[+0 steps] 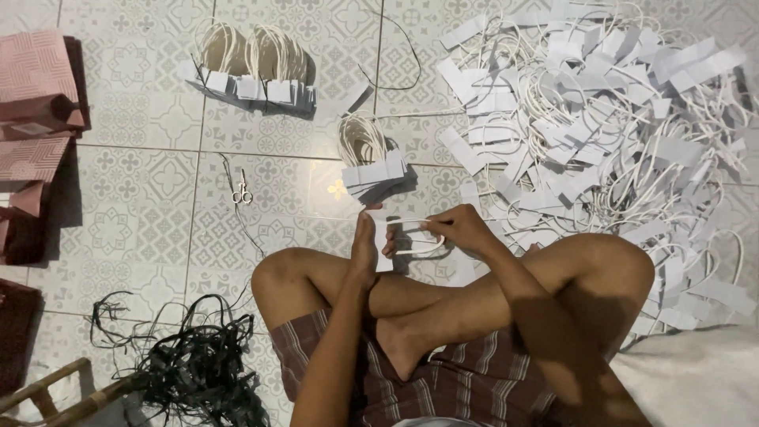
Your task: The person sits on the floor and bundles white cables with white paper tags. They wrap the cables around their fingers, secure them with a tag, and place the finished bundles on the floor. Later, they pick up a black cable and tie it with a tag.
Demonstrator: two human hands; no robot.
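I sit cross-legged on a patterned tile floor. My left hand (365, 247) holds a small stack of white paper strips with cord handles (384, 251), edge-on in front of my knees. My right hand (458, 229) grips the white cord loop (423, 247) of that stack, fingers pinched on it. Just beyond my hands lies a neat bundle of strips with cords (370, 168). A big loose heap of the same white strips and cords (609, 126) spreads to the right.
Two more sorted bundles (253, 75) lie at the far left centre. Small scissors (242, 192) lie on the tiles. Pink paper bags (35, 95) are stacked at the left edge. Dark plastic straps (190, 364) tangle near a wooden frame (55, 395) at bottom left.
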